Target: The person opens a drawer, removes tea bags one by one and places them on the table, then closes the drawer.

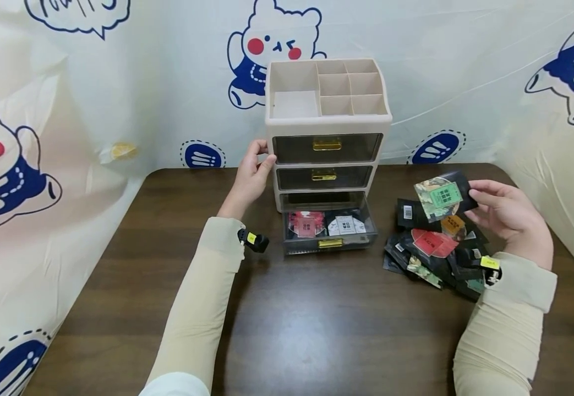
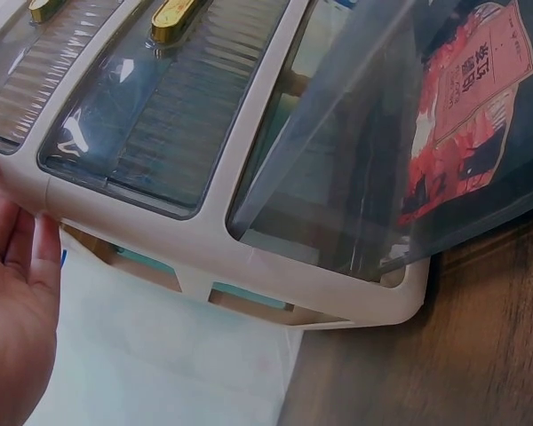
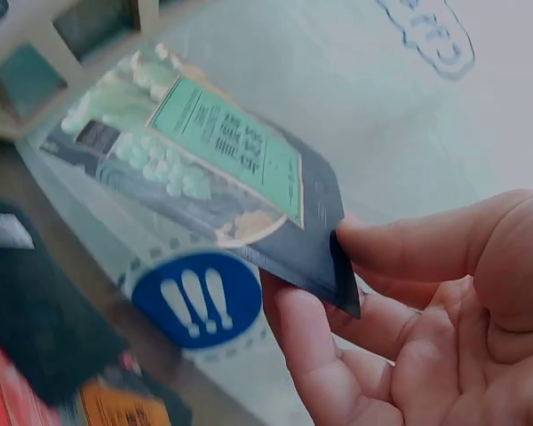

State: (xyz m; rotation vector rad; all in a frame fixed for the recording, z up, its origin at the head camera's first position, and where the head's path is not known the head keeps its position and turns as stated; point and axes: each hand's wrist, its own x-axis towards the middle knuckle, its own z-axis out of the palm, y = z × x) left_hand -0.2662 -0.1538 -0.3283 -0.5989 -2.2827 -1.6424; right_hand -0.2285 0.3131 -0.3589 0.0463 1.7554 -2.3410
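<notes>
In the head view my left hand (image 1: 250,180) rests against the left side of a cream drawer organizer (image 1: 328,125), thumb by its front edge. The left wrist view shows the fingers (image 2: 44,257) lying along the side wall. The bottom drawer (image 1: 330,245) stands pulled out; a red-labelled sachet (image 1: 306,225) and a white-labelled sachet (image 1: 346,224) lie side by side in it. My right hand (image 1: 512,217) pinches one end of a black sachet with a green label (image 1: 444,196) between thumb and fingers, above a pile of sachets (image 1: 430,245).
The organizer's two upper drawers, with gold handles (image 1: 327,144), are closed, and its top has open compartments (image 1: 294,104). A brown wooden table (image 1: 306,324) bears everything. Pale cartoon-printed cloth (image 1: 445,66) hangs behind and at both sides.
</notes>
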